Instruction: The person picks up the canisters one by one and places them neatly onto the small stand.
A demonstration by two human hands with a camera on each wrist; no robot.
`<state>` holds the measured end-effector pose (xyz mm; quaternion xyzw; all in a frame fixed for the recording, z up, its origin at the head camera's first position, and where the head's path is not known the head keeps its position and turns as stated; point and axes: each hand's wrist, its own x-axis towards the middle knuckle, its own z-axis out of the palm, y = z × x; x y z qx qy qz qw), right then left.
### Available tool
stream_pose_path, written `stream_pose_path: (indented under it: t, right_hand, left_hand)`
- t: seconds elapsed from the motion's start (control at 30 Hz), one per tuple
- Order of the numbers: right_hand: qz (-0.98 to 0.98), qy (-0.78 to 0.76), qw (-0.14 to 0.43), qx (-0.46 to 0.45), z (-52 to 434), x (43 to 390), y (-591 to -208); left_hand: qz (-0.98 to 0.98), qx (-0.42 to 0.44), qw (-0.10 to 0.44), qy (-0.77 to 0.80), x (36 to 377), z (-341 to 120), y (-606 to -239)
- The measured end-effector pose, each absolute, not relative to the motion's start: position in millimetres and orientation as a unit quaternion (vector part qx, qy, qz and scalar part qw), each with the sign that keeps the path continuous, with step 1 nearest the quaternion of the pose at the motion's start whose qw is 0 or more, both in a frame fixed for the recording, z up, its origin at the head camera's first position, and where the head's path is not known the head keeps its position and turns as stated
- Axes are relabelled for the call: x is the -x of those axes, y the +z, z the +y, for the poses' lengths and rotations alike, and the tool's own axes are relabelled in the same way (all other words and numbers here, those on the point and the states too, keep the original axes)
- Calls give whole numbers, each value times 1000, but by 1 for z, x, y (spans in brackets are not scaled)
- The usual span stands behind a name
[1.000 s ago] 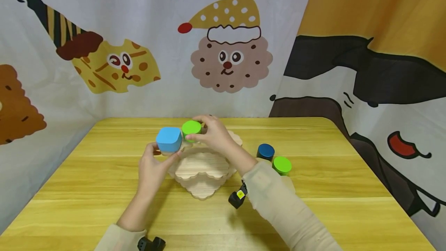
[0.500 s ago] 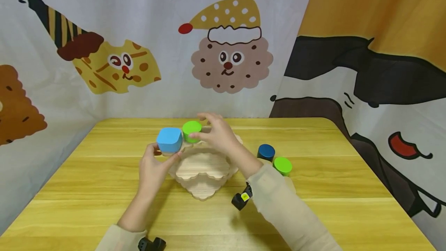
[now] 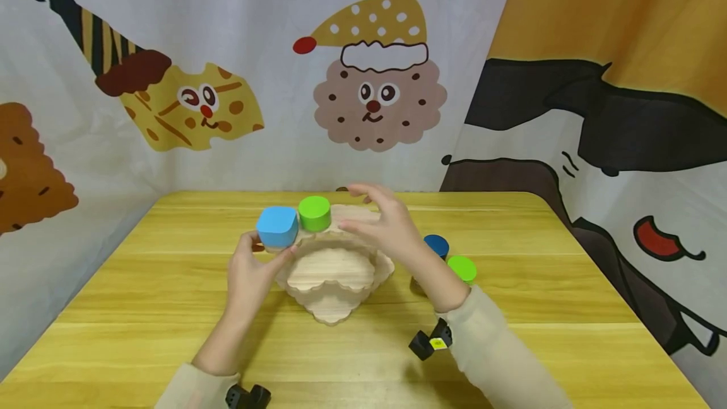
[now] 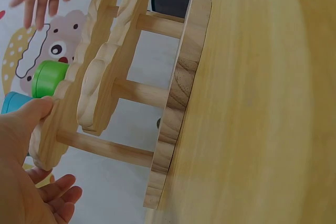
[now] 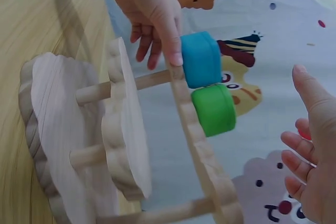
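Note:
A three-tier wooden stand (image 3: 332, 270) with scalloped boards joined by round dowels stands on the table. My left hand (image 3: 254, 279) grips the left end of its top board (image 4: 73, 80), thumb along the edge and the other fingers curled at the far side. Right beside that thumb, a light blue rounded-square block (image 3: 277, 226) sits on the top board. A green round block (image 3: 315, 214) stands close to its right, with no hand on it. My right hand (image 3: 389, 226) hovers right of the green block, fingers spread and relaxed, holding nothing.
Right of the stand, partly behind my right forearm, are a dark blue round block (image 3: 436, 245) and another green round block (image 3: 462, 268). A cartoon-printed curtain (image 3: 227, 172) hangs behind the wooden table (image 3: 545, 333).
My right hand has let go of the green round block and drawn back to the right. The block stays on the top board. My left hand keeps its grip.

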<state>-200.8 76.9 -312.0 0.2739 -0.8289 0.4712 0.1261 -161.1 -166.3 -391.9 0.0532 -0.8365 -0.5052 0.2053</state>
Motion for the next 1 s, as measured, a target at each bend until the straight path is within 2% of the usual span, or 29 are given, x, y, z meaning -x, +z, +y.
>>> stream_pose_path:
  t: [0.33,1.0]
  right_hand:
    - [-833,434,177,-293,120,184,-321]
    - [-877,374,152,-262,208,158,-364]
  left_hand:
    - [-837,-53,209,-503,161,-166,-392]
    - [-838,-55,205,-503,163,-167,-391]
